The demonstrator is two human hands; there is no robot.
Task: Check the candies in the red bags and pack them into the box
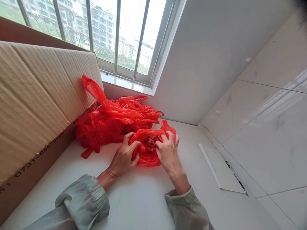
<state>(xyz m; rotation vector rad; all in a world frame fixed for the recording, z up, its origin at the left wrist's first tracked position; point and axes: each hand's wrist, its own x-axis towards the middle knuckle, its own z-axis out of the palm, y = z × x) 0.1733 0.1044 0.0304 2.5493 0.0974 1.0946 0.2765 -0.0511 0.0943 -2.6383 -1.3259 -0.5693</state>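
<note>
A small red plastic bag (150, 161) sits on the white surface with its mouth spread apart. Inside it lie dark red printed packets (151, 143), too small to read. My left hand (124, 155) grips the bag's left rim, fingers curled over the edge. On the opposite side my right hand (169, 150) is closed on the right rim, its thumb reaching in beside the packets. Just behind the bag is a heap of crumpled red plastic bags (112, 118), some with handle loops sticking up.
A large cardboard box (45, 92) with printed numbers stands at the left. Behind are a barred window (127, 41) and a grey wall (199, 57). A flat white sheet or panel (222, 169) lies at the right, near the tiled wall (268, 127).
</note>
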